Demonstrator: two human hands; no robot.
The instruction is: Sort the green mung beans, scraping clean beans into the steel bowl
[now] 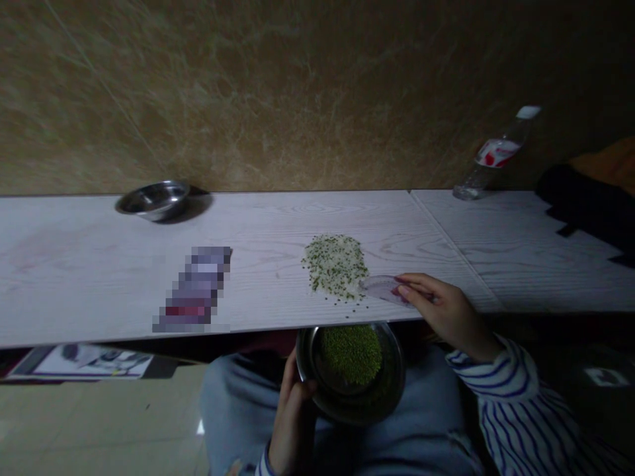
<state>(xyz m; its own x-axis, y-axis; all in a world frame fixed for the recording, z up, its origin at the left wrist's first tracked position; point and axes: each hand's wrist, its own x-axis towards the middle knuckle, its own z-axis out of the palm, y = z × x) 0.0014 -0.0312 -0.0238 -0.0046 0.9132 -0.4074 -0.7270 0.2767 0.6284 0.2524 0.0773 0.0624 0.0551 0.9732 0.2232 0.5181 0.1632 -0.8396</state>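
Observation:
My left hand (294,403) grips the rim of a steel bowl (387,390) held below the table's front edge, over my lap. Green beans (350,354) fill part of that bowl. My right hand (441,307) rests on the table and pinches a thin translucent card (380,287) whose edge touches the right side of a pile of mixed green beans and white grains (336,266). A few loose beans lie between the pile and the table edge.
An empty steel bowl (155,199) stands at the back left of the pale wooden table (74,264). A blurred rectangular item (194,289) lies left of the pile. A plastic bottle (489,158) leans at the back right, dark cloth (590,205) beyond it.

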